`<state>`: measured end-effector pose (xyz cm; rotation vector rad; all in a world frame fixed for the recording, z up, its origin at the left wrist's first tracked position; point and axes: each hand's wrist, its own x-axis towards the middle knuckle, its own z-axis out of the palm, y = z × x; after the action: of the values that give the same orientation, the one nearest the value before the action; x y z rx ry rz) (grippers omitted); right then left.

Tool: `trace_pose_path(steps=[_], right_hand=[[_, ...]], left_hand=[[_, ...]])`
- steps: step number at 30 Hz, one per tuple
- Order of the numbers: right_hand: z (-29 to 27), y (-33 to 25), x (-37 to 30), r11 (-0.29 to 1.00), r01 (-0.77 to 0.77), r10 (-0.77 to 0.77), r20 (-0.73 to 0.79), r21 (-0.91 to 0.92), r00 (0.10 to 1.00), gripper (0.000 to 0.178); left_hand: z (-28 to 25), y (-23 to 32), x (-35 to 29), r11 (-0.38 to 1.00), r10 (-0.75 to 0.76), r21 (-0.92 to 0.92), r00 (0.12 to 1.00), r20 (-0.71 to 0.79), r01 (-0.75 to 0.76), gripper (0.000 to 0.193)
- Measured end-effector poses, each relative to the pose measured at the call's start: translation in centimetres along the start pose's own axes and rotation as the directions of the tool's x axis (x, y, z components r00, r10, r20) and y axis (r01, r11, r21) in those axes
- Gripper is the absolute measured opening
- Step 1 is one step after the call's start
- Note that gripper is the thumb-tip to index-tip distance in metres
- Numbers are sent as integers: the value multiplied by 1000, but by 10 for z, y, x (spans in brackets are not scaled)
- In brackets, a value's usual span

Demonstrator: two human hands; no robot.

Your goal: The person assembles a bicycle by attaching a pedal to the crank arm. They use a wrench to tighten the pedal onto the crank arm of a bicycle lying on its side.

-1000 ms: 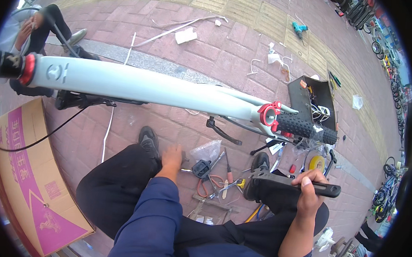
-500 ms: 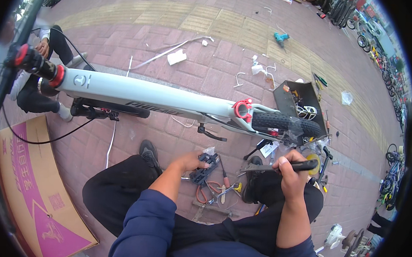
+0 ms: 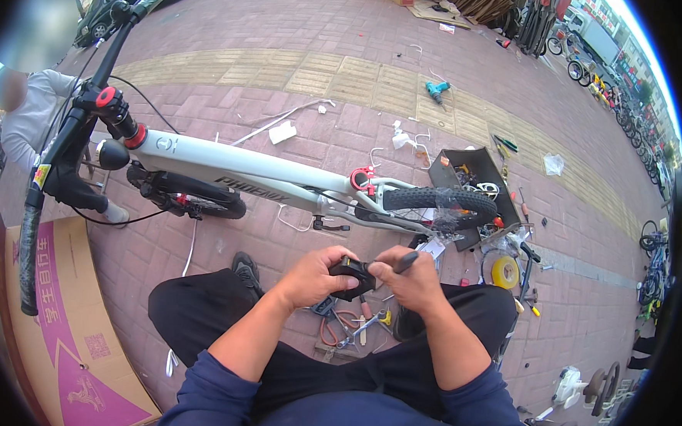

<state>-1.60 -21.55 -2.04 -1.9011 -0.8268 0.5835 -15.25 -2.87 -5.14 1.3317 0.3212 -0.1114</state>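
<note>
Both my hands meet above the paving, between my knees. My left hand [image 3: 311, 277] is closed around a black bicycle pedal [image 3: 350, 281], thumb across its top. Pressed up close to the pedal is my right hand [image 3: 413, 280], gripping a black-handled tool [image 3: 407, 261]; my fingers hide its working end. Beneath lie another dark pedal-like part [image 3: 323, 306], orange-handled pliers or cutters [image 3: 338, 330] and a screwdriver [image 3: 366, 308]. Beyond my hands stands a pale grey bicycle [image 3: 243, 168], without a saddle, its rear wheel [image 3: 453, 206] partly wrapped in clear plastic.
An open toolbox [image 3: 474, 170] stands behind the rear wheel, near a roll of yellow tape [image 3: 505, 272]. A flattened cardboard box [image 3: 80, 338] lies at the left. Farther off are a teal drill [image 3: 437, 91] and white packing scraps [image 3: 282, 133]. Another person [image 3: 41, 112] sits beyond the handlebar [image 3: 92, 96].
My left hand has lifted a pedal from the ground. My right hand, with the tool, has come left to meet it. The whole view has shifted, showing more of the handlebar.
</note>
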Motion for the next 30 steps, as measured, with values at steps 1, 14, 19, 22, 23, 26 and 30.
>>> trace_pose_path(steps=[1,14,19,22,23,26,30], right_hand=[[2,-3,-2,998,-59,59,4,-18,998,24],[5,17,9,961,-94,113,-61,259,992,18],[12,25,20,967,-166,186,-90,194,978,23],[18,25,20,963,-179,208,-132,202,969,27],[17,29,20,971,-193,212,-146,138,966,29],[13,31,19,997,-82,79,-243,-4,967,25],[-13,18,22,990,-17,-17,-242,-140,970,29]], left_hand=[[3,2,-2,998,37,43,999,-19,-36,38],[-34,-53,6,995,-61,-91,977,-202,43,26],[-36,-108,38,957,-132,-289,928,-348,27,28],[-26,-110,55,939,-126,-345,926,-355,-4,27],[-25,-110,58,936,-129,-352,927,-352,-3,26],[-25,-111,66,929,-116,-369,927,-357,-26,25],[-20,-115,67,841,-146,-537,933,-329,-58,24]])
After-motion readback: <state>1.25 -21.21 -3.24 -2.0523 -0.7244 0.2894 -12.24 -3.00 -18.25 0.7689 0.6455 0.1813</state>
